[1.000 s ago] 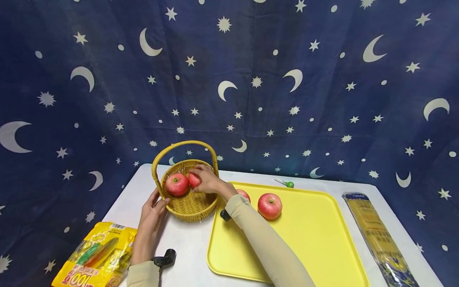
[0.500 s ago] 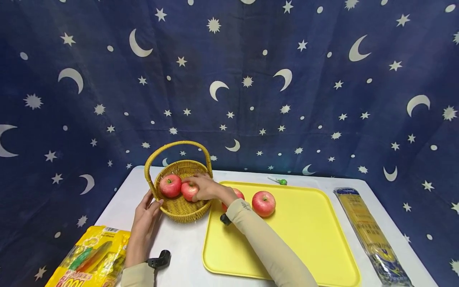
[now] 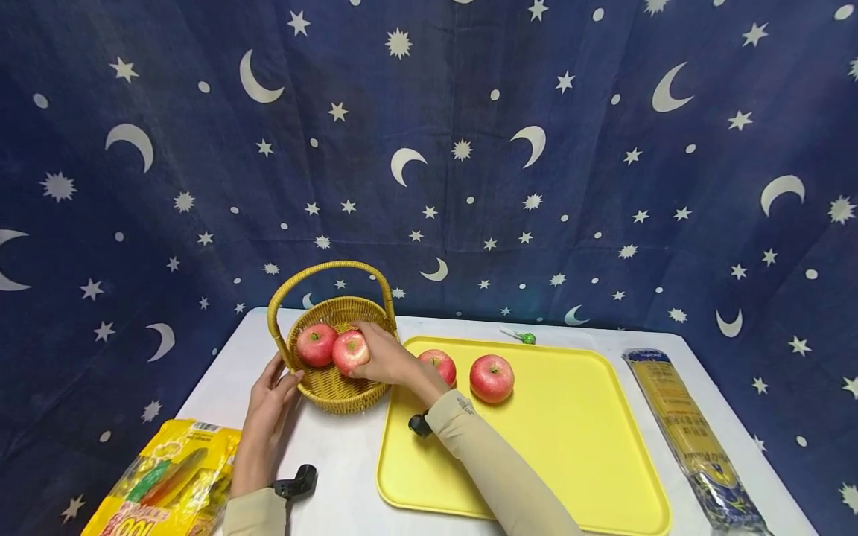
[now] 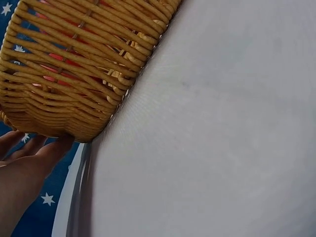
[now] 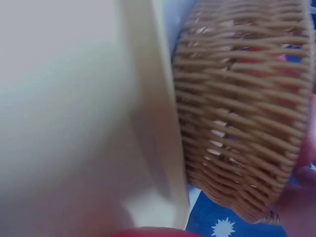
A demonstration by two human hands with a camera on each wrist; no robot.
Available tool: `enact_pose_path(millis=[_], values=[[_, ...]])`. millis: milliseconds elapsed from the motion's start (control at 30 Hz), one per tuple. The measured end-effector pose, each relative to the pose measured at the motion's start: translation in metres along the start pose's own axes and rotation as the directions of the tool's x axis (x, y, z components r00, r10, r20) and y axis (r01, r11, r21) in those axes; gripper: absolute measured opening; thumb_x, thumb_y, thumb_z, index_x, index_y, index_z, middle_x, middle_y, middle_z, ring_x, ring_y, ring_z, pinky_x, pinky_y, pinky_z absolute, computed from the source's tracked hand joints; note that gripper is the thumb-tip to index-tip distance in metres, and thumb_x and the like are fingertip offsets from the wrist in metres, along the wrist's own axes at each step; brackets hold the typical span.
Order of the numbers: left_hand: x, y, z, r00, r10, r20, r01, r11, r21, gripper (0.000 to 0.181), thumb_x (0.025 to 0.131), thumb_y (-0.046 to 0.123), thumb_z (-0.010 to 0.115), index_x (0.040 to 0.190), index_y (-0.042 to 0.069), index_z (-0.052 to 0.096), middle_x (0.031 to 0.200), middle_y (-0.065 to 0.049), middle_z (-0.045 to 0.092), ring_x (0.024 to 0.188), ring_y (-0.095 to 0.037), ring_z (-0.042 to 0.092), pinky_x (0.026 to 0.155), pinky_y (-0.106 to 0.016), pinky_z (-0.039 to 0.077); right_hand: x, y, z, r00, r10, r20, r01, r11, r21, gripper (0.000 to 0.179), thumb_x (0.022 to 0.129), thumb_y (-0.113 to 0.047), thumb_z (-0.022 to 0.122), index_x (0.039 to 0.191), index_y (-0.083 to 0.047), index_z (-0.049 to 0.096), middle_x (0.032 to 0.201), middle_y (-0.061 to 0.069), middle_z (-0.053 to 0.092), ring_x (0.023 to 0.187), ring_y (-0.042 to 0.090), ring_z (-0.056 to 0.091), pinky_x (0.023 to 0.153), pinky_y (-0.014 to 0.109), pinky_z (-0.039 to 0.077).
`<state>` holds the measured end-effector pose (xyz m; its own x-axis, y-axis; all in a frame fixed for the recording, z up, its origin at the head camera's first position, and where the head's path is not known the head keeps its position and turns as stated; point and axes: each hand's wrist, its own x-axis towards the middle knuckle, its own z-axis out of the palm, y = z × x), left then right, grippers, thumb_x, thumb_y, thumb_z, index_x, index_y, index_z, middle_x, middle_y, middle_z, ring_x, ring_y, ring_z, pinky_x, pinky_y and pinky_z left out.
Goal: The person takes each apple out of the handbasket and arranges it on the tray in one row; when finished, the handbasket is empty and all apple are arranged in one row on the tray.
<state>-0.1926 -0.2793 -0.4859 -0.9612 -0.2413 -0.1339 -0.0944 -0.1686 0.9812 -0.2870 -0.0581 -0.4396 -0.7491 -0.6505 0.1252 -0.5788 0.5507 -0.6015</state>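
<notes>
A wicker basket (image 3: 342,402) with a tall arched handle stands on the white table, left of the yellow tray. My left hand (image 3: 268,406) grips its left rim near the handle's foot; in the left wrist view, the fingers (image 4: 54,150) touch the rim. Inside the basket, my right hand (image 3: 385,357) holds a red apple (image 3: 350,353) from its right side. Another red apple (image 3: 316,345) lies against it on the left. On the tray are two more red apples, one (image 3: 439,365) partly behind my right wrist and one (image 3: 492,378) in full view.
The yellow tray (image 3: 570,447) lies right of the basket, its left edge close to it. A yellow printed bag (image 3: 167,476) is at front left. A green lollipop (image 3: 526,338) lies behind the tray, and a long pasta packet (image 3: 690,432) lies right of it. A starry curtain hangs behind.
My right hand has brought its apple slightly nearer to me inside the basket, and more of that apple shows. The head view has shifted a little. My left hand keeps its place on the basket.
</notes>
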Motion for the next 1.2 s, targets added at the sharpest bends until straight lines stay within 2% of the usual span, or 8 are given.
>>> enact_pose_path(millis=[233, 433, 567, 667, 867, 1000, 1133, 1200], values=[[0.003, -0.003, 0.005, 1.0, 0.003, -0.002, -0.003, 1.0, 0.015, 0.073, 0.106, 0.01, 0.051, 0.167, 0.015, 0.012, 0.173, -0.005, 0.014, 0.15, -0.021, 0.032, 0.11, -0.015, 0.042, -0.026, -0.004, -0.015, 0.987, 0.071, -0.146, -0.039, 0.976, 0.212, 0.082, 0.078, -0.028, 0.088, 0.147, -0.012, 0.047, 0.137, 0.006, 0.057, 0.12, 0.023, 0.058, 0.103, 0.038, 0.053], [0.002, -0.002, 0.001, 1.0, -0.024, -0.015, 0.024, 0.999, 0.023, 0.073, 0.106, 0.013, 0.052, 0.167, 0.017, 0.011, 0.174, -0.003, 0.012, 0.151, -0.02, 0.031, 0.118, -0.022, 0.036, -0.06, -0.003, -0.027, 0.97, 0.115, -0.216, -0.04, 0.945, 0.324, 0.081, 0.077, -0.036, 0.089, 0.145, -0.018, 0.05, 0.138, 0.003, 0.057, 0.116, 0.021, 0.059, 0.098, 0.04, 0.056], [0.001, -0.002, -0.002, 0.999, -0.032, -0.028, 0.033, 0.999, 0.025, 0.074, 0.106, 0.014, 0.053, 0.167, 0.019, 0.011, 0.174, -0.001, 0.012, 0.152, -0.019, 0.03, 0.114, -0.017, 0.039, -0.084, 0.0, -0.036, 0.955, 0.163, -0.249, -0.058, 0.924, 0.379, 0.083, 0.076, -0.04, 0.09, 0.146, -0.02, 0.051, 0.138, 0.0, 0.057, 0.113, 0.02, 0.058, 0.095, 0.04, 0.057], [0.001, -0.002, -0.003, 0.999, -0.035, -0.034, 0.035, 0.999, 0.024, 0.074, 0.106, 0.014, 0.053, 0.167, 0.02, 0.011, 0.174, -0.001, 0.011, 0.152, -0.018, 0.029, 0.108, -0.012, 0.042, -0.102, 0.004, -0.043, 0.941, 0.202, -0.272, -0.082, 0.914, 0.397, 0.083, 0.075, -0.041, 0.091, 0.146, -0.025, 0.051, 0.137, -0.002, 0.057, 0.115, 0.019, 0.058, 0.099, 0.041, 0.055], [-0.002, 0.002, -0.003, 0.998, -0.057, -0.03, 0.058, 0.998, 0.024, 0.075, 0.106, 0.014, 0.053, 0.167, 0.021, 0.009, 0.174, 0.002, 0.008, 0.153, -0.019, 0.027, 0.121, -0.026, 0.032, -0.139, 0.018, -0.057, 0.896, 0.311, -0.316, -0.16, 0.891, 0.425, 0.08, 0.073, -0.041, 0.092, 0.143, -0.033, 0.054, 0.136, -0.004, 0.058, 0.117, 0.022, 0.055, 0.099, 0.048, 0.055], [-0.002, 0.003, -0.002, 0.999, -0.045, -0.013, 0.045, 0.999, 0.021, 0.075, 0.106, 0.013, 0.052, 0.167, 0.019, 0.008, 0.175, 0.0, 0.008, 0.153, -0.021, 0.027, 0.124, -0.032, 0.027, -0.162, 0.032, -0.065, 0.862, 0.378, -0.337, -0.181, 0.851, 0.492, 0.078, 0.073, -0.036, 0.093, 0.142, -0.031, 0.056, 0.134, 0.0, 0.06, 0.119, 0.024, 0.056, 0.101, 0.046, 0.055], [-0.002, 0.003, 0.0, 0.999, -0.044, -0.002, 0.044, 0.999, 0.024, 0.076, 0.106, 0.015, 0.053, 0.167, 0.019, 0.009, 0.175, -0.001, 0.008, 0.152, -0.019, 0.029, 0.12, -0.024, 0.033, -0.179, 0.045, -0.076, 0.836, 0.447, -0.318, -0.2, 0.788, 0.582, 0.077, 0.075, -0.029, 0.093, 0.142, -0.031, 0.055, 0.135, 0.006, 0.06, 0.119, 0.027, 0.061, 0.101, 0.04, 0.057], [-0.003, 0.003, -0.001, 0.999, -0.044, -0.006, 0.045, 0.999, 0.029, 0.076, 0.106, 0.016, 0.054, 0.167, 0.02, 0.009, 0.174, -0.001, 0.008, 0.151, -0.018, 0.03, 0.116, -0.018, 0.037, -0.186, 0.049, -0.084, 0.822, 0.473, -0.316, -0.215, 0.772, 0.597, 0.077, 0.077, -0.03, 0.092, 0.144, -0.031, 0.054, 0.137, 0.006, 0.059, 0.12, 0.028, 0.06, 0.099, 0.037, 0.057]])
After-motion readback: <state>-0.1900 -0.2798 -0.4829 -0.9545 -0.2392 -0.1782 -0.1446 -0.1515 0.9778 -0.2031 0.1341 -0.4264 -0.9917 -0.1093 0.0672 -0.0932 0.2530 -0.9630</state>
